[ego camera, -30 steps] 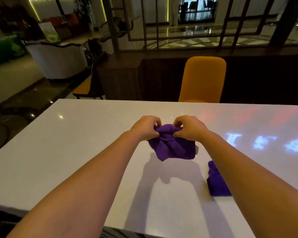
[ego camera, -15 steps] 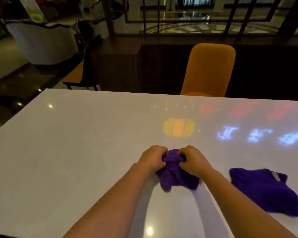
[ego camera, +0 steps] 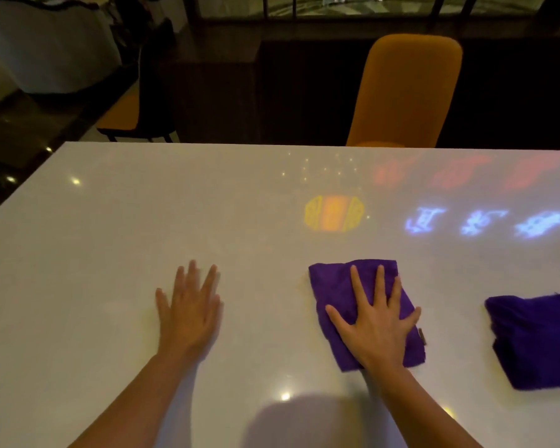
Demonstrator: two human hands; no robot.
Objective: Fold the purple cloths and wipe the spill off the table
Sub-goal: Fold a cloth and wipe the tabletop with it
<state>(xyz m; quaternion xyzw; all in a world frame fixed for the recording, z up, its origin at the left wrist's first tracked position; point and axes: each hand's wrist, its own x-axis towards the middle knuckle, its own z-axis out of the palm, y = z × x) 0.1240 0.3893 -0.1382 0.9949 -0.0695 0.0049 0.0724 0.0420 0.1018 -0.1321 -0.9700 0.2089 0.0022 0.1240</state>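
A folded purple cloth (ego camera: 333, 292) lies flat on the white table (ego camera: 110, 240), a little right of centre. My right hand (ego camera: 374, 321) presses on it, palm down with fingers spread. My left hand (ego camera: 191, 308) rests flat on the bare table to the left, fingers apart and holding nothing. A second purple cloth (ego camera: 534, 341) lies loosely bunched near the right edge of the view. A faint brownish smear (ego camera: 304, 282) shows at the folded cloth's left edge.
An orange chair (ego camera: 408, 88) stands behind the table's far edge. Another orange seat (ego camera: 123, 118) is at the far left on the floor. Coloured light reflections (ego camera: 333, 213) lie on the far half of the table.
Both hands held the cloth bunched between them. Now the cloth lies flat under my right hand, and my left hand has let go and moved left onto the table.
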